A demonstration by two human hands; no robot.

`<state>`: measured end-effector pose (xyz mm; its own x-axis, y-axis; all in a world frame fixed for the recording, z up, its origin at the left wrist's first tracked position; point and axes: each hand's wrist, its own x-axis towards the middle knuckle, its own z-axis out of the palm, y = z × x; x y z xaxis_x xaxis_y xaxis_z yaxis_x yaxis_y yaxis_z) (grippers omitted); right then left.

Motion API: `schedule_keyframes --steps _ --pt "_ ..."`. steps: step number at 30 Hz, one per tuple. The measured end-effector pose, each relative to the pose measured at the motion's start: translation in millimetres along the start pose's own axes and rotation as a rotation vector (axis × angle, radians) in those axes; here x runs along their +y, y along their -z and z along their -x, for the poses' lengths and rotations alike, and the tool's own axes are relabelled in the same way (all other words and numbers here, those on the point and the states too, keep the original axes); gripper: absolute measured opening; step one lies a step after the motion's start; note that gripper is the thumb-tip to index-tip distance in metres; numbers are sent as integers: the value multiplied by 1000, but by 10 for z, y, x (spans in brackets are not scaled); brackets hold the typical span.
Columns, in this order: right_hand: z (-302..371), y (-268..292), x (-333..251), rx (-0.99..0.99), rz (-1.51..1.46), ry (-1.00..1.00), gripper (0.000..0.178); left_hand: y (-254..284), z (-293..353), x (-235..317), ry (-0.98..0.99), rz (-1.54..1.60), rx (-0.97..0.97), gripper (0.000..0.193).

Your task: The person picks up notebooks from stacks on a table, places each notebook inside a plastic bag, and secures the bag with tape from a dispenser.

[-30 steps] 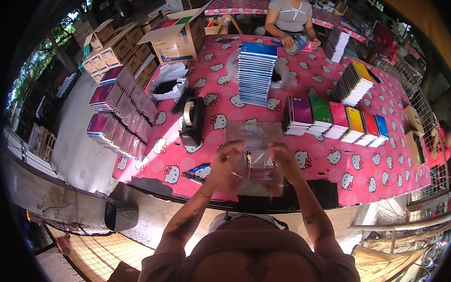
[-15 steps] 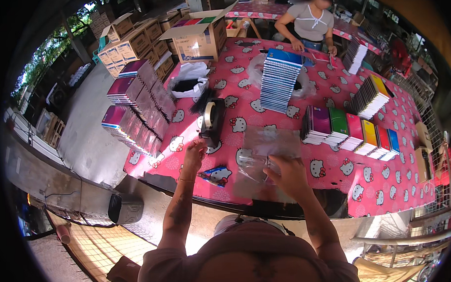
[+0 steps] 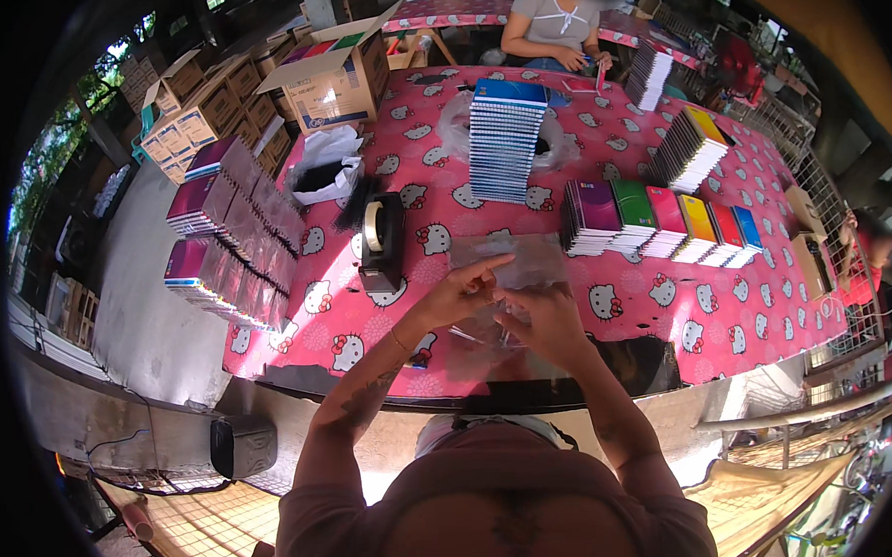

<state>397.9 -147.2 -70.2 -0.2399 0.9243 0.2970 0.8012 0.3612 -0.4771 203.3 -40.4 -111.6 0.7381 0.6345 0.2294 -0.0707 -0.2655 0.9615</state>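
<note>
Over the near middle of the table, my two hands meet above clear plastic sheets or sleeves (image 3: 531,264). My left hand (image 3: 457,298) has its index finger stretched toward the right, with the other fingers curled; anything small between them cannot be made out. Beside it, my right hand (image 3: 549,319) bends its fingers and thumb onto the clear plastic, close to the left fingertips. A black tape dispenser (image 3: 391,256) with a roll of tape (image 3: 372,227) stands left of the plastic. Partly hidden behind my left wrist lies a small blue packet (image 3: 422,352).
Plastic-wrapped notebook stacks (image 3: 230,237) stand at the left. A tall blue notebook stack (image 3: 508,139) rises beyond the plastic, and a row of coloured notebooks (image 3: 650,222) is at the right. Farther back are a white bag (image 3: 329,165), an open carton (image 3: 336,91) and another person (image 3: 555,29).
My left hand has moved from the tape dispenser rightward to my right hand over the plastic. My right hand stays over the plastic. The view has shifted, and the person opposite has moved their hands.
</note>
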Motion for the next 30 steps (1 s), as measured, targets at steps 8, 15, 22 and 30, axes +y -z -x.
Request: schedule_keyframes --steps 8,15,22,30 --pt "329 578 356 335 -34 -220 53 61 -138 101 -193 -345 -35 17" --pt "550 -115 931 41 -98 217 62 -332 -559 64 -418 -693 -103 15" --pt "550 -237 994 70 -282 230 55 -633 -581 -314 -265 -775 158 36" --pt "71 -541 1406 -89 -1125 -495 51 -322 -333 -610 365 163 42 63"
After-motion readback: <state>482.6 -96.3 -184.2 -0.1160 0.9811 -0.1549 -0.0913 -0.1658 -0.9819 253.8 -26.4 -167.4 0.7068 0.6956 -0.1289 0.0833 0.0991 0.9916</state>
